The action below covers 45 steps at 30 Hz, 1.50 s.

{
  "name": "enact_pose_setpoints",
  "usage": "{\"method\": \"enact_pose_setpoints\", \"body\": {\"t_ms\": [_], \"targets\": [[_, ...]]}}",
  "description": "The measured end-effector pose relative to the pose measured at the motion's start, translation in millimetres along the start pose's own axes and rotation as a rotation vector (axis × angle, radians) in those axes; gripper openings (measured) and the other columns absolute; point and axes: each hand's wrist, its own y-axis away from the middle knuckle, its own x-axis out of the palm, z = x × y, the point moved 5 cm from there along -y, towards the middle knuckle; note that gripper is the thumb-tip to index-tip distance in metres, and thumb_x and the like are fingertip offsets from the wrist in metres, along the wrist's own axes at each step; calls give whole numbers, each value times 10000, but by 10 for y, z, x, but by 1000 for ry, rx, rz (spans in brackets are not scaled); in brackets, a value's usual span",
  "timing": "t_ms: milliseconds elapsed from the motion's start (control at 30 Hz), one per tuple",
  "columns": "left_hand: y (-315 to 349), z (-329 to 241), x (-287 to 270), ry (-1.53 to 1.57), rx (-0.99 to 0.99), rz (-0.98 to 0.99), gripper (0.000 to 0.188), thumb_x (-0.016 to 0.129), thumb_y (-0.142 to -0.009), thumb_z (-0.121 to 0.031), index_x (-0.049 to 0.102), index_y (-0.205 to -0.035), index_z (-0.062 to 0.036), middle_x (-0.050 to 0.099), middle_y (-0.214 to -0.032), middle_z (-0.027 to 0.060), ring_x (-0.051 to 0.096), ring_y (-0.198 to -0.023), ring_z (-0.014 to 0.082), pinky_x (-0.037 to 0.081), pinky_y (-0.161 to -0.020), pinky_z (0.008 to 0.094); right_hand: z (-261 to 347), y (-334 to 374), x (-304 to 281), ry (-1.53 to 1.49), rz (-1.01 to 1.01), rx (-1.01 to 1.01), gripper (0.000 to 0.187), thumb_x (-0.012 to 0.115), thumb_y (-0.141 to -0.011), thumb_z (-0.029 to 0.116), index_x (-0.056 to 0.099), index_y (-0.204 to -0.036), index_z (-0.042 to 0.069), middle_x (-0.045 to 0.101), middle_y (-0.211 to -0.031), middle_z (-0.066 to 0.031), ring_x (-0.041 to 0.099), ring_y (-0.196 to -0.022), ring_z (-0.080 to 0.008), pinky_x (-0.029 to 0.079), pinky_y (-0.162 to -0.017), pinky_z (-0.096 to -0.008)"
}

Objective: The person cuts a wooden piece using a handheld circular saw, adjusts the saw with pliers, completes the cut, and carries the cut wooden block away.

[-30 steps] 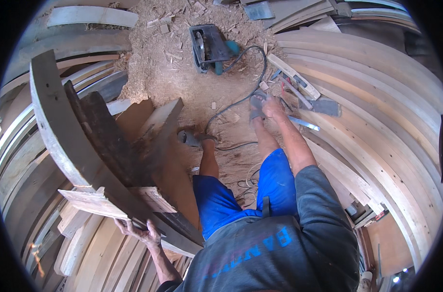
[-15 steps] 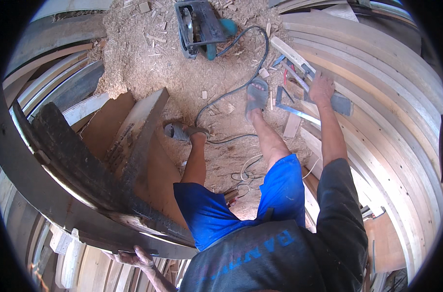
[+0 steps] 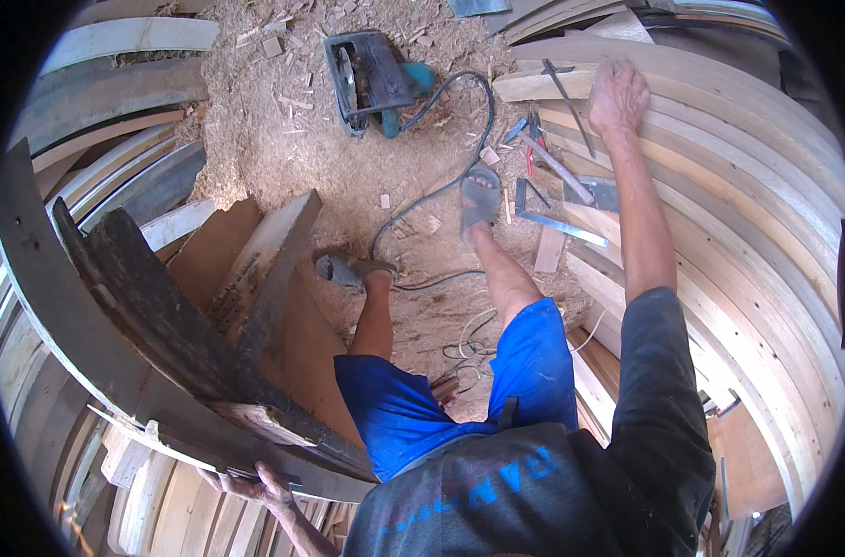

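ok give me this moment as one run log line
left hand: touching curved board, near edge | right hand: at pale wooden block, grip unclear | circular saw: on sawdust-strewn floor

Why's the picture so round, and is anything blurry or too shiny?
In the head view, the fisheye lens leaves dark corners; the head view's pale boards at right glare almost white; in the head view, the right hand looks slightly blurred.

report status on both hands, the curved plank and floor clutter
Left hand holding curved plank. Right hand gripping pale wooden block. Circular saw, cord on floor.
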Motion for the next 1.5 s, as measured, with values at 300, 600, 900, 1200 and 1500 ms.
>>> {"method": "enact_pose_setpoints", "body": {"t_ms": [300,600,900,1200,1500], "targets": [[86,62,-111,30,-11,-44,648,634,-967,-344,310,-1518,-237,146,-1624,234,172,-1502,442,240,-1173,642,741,1297,710,-592,629,-44,325,506,-985,247,599,-1284,162,682,-1081,-250,670,-951,-423,529,-855,-541],[391,337,-103,161,-259,27,612,589,-953,-202,198,-1416,-116,267,-1497,267,398,-1343,390,423,-1083,548,430,1108,2834,-307,830,93,330,582,-937,257,679,-1125,4,670,-1133,-295,654,-1090,-430,512,-935,-521],[388,249,-206,59,-248,18,681,527,-973,-178,91,-1495,-199,232,-1525,274,408,-1338,396,447,-1097,531,853,1086,3463,-425,736,369,495,691,-852,463,738,-1028,3,646,-1226,-290,584,-1221,-431,469,-1046,-439],[570,344,-323,14,-171,102,789,512,-978,-119,-3,-1568,-212,185,-1574,262,407,-1343,389,429,-1091,523,1218,1413,3238,-571,813,179,527,565,-911,472,721,-1083,-2,652,-1182,-302,619,-1154,-435,484,-996,-470],[899,943,-287,184,-179,55,895,471,-999,-171,-198,-1593,-204,-62,-1669,180,194,-1490,405,272,-1190,554,669,1209,3660,-609,549,609,654,661,-817,383,603,-1201,-143,645,-1187,-342,639,-1121,-417,493,-965,-438]]}}
